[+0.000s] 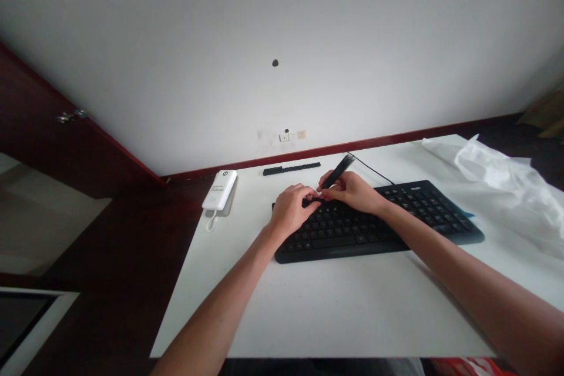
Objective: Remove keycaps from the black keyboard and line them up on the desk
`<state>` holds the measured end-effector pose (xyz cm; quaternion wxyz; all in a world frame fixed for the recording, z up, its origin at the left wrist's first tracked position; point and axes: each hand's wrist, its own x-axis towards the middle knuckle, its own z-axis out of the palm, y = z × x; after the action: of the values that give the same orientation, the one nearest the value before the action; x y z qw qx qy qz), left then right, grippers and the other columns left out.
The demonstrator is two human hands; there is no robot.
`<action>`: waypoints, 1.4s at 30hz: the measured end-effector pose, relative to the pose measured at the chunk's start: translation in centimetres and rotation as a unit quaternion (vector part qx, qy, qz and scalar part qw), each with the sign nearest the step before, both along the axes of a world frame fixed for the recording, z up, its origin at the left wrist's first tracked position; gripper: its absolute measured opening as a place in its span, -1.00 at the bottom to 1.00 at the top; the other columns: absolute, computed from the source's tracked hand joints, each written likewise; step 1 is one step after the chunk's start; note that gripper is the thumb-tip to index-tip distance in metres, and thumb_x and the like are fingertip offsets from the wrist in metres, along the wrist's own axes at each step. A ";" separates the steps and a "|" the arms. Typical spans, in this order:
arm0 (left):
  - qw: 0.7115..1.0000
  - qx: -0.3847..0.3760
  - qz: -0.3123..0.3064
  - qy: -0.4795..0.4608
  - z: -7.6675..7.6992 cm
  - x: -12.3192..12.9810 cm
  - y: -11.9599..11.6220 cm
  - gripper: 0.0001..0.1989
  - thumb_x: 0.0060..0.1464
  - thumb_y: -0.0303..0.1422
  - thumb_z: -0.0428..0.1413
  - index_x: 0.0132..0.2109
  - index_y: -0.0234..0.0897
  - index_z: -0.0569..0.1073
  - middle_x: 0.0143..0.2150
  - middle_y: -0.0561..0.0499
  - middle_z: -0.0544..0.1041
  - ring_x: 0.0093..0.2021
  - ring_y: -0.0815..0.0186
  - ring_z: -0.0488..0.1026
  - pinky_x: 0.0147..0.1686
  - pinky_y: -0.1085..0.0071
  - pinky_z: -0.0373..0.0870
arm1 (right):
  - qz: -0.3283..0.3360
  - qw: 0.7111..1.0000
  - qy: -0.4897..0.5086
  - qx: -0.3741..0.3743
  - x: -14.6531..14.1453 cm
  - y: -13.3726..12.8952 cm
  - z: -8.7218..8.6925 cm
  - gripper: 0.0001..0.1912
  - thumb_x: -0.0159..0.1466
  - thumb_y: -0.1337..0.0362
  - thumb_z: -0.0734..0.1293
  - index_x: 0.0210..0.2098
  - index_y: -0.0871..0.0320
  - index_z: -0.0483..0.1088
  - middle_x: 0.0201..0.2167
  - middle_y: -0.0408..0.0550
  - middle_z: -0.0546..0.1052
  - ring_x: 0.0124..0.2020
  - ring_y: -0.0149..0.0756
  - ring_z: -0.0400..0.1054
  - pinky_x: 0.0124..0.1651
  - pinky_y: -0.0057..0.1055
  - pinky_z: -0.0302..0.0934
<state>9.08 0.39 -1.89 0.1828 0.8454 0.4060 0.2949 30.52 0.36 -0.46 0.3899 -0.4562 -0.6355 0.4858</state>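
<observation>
Grip of the right hand [355, 192] is closed around a slim black stick-shaped tool [338, 171], which slants up and away to the right from the fingertips. Left hand [291, 205] is bent beside it, thumb and forefinger curled toward each other with something dark between them; whether its grip is closed on a small part or only lies over the keys, I cannot tell. The fingertips of both hands nearly meet above the upper left part of a black computer keyboard [335, 242], hiding some of its keys. This keyboard lies flat on a white tabletop [335, 305], its long front edge facing the person, and a thin black cable [372, 169] runs from its back edge toward the far side. A blue edge [467, 212] shows just beside the keyboard's right end. Beyond the hands, near the tabletop's far edge, lies a narrow strip of black keys [291, 169]. Near the left edge rests a white power bank [220, 189] with a short white cable [212, 222] looped at its near end. Crumpled white plastic sheeting [497, 179] spreads over the right side. Behind stands a pale wall [198, 70] with sockets [301, 134] low down.
</observation>
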 end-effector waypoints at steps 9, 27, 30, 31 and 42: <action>0.996 0.050 0.018 0.072 0.9 -0.9 -0.4 -0.96 0.16 -0.35 0.26 -0.22 -0.17 0.54 -0.16 0.03 0.56 -0.07 0.18 0.46 -0.04 0.24 0.44 | -0.027 0.999 -0.024 0.019 1.1 0.5 0.1 -0.75 0.18 0.22 0.49 -0.18 0.15 0.47 -0.22 0.01 0.67 -0.25 -0.12 0.61 -0.13 -0.24 0.49; 0.996 0.048 0.005 0.074 0.2 -0.1 -0.3 -0.88 0.20 -0.31 0.25 -0.11 -0.16 0.58 -0.11 0.01 0.55 -0.05 0.18 0.48 0.01 0.22 0.45 | 0.022 0.997 -0.067 0.023 1.5 0.0 1.4 -0.81 0.18 0.30 0.42 -0.18 0.15 0.49 -0.28 -0.05 0.64 -0.29 -0.16 0.60 -0.16 -0.27 0.45; 0.997 0.044 0.001 0.061 0.0 0.2 -0.2 -0.91 0.20 -0.33 0.26 -0.13 -0.16 0.59 -0.12 0.02 0.56 -0.06 0.19 0.48 0.01 0.23 0.44 | 0.027 0.997 -0.071 0.018 1.3 -0.1 1.4 -0.80 0.18 0.31 0.43 -0.19 0.15 0.49 -0.34 -0.07 0.64 -0.29 -0.14 0.61 -0.17 -0.28 0.44; 0.998 0.042 -0.003 0.057 -0.1 0.3 -0.1 -0.92 0.20 -0.34 0.26 -0.14 -0.17 0.58 -0.13 0.02 0.56 -0.06 0.19 0.49 0.01 0.23 0.44 | 0.026 0.997 -0.071 0.017 1.3 -0.1 1.4 -0.80 0.17 0.31 0.43 -0.19 0.15 0.49 -0.35 -0.08 0.65 -0.29 -0.14 0.61 -0.18 -0.29 0.44; 0.996 0.058 -0.026 0.061 0.0 0.5 -0.3 -0.97 0.25 -0.40 0.20 -0.15 -0.22 0.52 -0.11 0.00 0.54 -0.03 0.20 0.48 0.02 0.23 0.45 | 0.032 0.996 -0.077 0.035 1.2 -0.1 1.0 -0.81 0.17 0.31 0.42 -0.20 0.16 0.48 -0.35 -0.09 0.63 -0.32 -0.21 0.58 -0.24 -0.37 0.38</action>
<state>9.54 0.13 -1.86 0.1156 0.8812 0.3769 0.2610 31.73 0.31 0.54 0.3392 -0.4580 -0.6946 0.4390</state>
